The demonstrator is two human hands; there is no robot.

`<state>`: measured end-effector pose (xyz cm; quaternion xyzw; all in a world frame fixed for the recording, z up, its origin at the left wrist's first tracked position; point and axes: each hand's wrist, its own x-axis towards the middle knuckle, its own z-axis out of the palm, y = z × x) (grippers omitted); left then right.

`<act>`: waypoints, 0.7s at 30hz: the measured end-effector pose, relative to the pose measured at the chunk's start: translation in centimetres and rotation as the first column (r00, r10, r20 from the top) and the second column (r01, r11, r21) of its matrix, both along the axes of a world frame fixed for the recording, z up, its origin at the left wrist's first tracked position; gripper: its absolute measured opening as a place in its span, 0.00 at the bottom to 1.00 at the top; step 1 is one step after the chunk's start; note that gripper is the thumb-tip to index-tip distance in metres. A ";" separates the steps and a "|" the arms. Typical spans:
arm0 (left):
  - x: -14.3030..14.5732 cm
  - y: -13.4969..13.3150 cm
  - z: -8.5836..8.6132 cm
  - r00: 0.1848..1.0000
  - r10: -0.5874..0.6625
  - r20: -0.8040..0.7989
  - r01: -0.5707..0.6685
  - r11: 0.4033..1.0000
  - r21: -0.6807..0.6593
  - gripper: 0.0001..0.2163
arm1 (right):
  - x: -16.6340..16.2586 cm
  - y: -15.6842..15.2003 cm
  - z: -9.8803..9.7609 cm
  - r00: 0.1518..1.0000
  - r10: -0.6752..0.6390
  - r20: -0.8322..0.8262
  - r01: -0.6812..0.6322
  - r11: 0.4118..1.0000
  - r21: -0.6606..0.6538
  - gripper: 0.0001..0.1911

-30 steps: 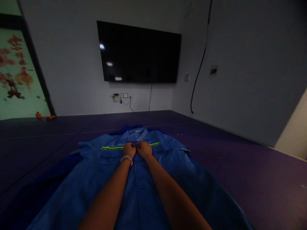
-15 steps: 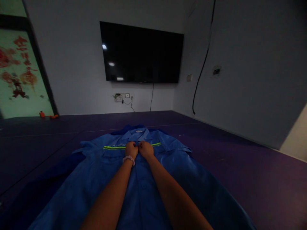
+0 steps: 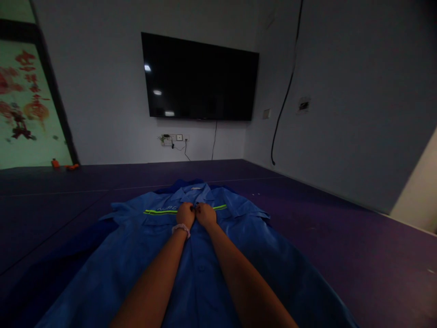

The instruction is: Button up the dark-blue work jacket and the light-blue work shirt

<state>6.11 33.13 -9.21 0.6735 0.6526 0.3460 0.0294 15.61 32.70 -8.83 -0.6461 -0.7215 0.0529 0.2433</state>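
Observation:
A blue work shirt (image 3: 136,255) lies spread face up, its collar pointing away from me and a yellow-green stripe across the chest. Both hands meet at its front placket, just below the collar. My left hand (image 3: 185,215), with a pale scrunchie (image 3: 180,229) on the wrist, pinches the placket's edge. Close against it, my right hand (image 3: 205,215) has its fingers closed on the same strip of cloth. Whatever lies between the fingertips is hidden. Lower on the placket a button (image 3: 201,269) shows. Darker blue cloth (image 3: 68,250) sticks out from under the shirt.
The shirt rests on a purple mat floor (image 3: 341,237) with seams. A large television (image 3: 201,77) hangs on the far wall above sockets (image 3: 174,137) and cables. A black cable (image 3: 283,105) dangles along the right wall. Small orange objects (image 3: 71,167) lie by the door at left.
The view has shifted slightly. Both hands stay together at the same place on the placket, with only small finger movement; the shirt lies as before.

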 end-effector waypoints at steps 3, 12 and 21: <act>0.0 -0.2 0.0 1.000 0.017 -0.026 -0.017 1.000 -0.010 0.10 | 0.0 -0.1 0.1 1.000 0.003 0.007 -0.003 1.000 0.001 0.13; 0.0 -0.7 0.4 0.991 0.031 -0.130 -0.038 0.998 -0.048 0.11 | -0.1 -0.1 0.0 1.000 0.011 0.014 -0.011 1.000 0.008 0.14; 0.5 -0.6 1.0 0.963 -0.075 -0.258 0.054 0.995 -0.087 0.14 | 0.0 0.0 0.1 1.000 0.007 0.028 -0.007 1.000 0.003 0.15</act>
